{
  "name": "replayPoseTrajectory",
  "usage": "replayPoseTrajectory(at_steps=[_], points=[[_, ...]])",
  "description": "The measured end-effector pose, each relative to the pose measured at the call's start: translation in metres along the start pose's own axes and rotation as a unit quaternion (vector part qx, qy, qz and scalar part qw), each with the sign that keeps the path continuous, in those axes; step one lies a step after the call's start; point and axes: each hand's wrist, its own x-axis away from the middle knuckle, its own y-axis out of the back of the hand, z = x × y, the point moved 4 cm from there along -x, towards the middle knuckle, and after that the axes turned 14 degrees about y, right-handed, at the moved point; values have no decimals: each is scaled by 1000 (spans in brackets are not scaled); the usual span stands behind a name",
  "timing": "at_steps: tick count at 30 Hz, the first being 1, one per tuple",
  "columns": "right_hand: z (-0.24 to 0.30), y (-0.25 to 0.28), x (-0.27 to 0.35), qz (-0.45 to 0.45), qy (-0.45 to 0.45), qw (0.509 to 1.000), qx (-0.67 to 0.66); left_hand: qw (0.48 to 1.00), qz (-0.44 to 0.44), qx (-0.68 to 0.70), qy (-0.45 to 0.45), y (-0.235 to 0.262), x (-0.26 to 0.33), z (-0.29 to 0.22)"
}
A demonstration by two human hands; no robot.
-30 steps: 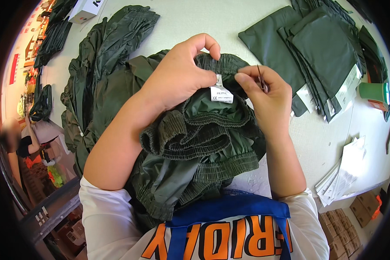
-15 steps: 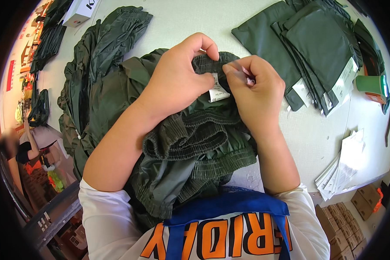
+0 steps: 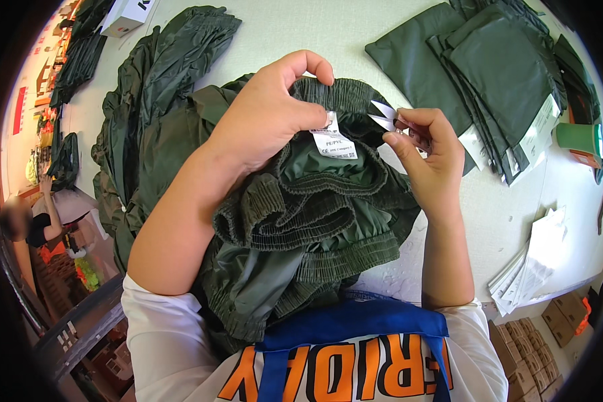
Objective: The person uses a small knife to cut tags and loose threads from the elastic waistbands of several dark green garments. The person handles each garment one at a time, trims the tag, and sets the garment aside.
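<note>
A bunched dark green garment (image 3: 301,221) with elastic waistbands lies on the white table in front of me. My left hand (image 3: 268,114) pinches its waistband right above a small white sewn-in label (image 3: 333,142). My right hand (image 3: 427,151) holds small thread snips (image 3: 390,120), their open blades pointing left, just right of the label and apart from it.
More dark green garments (image 3: 147,100) are heaped at the left. Folded green pieces with white tags (image 3: 489,74) lie at the upper right beside a green tape roll (image 3: 579,139). A stack of white paper sheets (image 3: 536,261) sits at the right table edge, cardboard boxes (image 3: 536,335) below. Another person (image 3: 27,224) is at the far left.
My right hand was pressed against the label half a second ago; it has drawn back to the right, and the snips' blades now show open beside the label.
</note>
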Motion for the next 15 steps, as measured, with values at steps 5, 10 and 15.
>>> replayPoseTrajectory(at_steps=[5,10,15], points=[[2,-6,-9,3,28,1000,10,998,27,-42,26,1,-2,-1],[7,-7,-16,11,29,999,31,999,24,-42,14,0,-1,-1],[15,-11,-16,-3,53,997,47,998,18,-50,24,0,0,-2]])
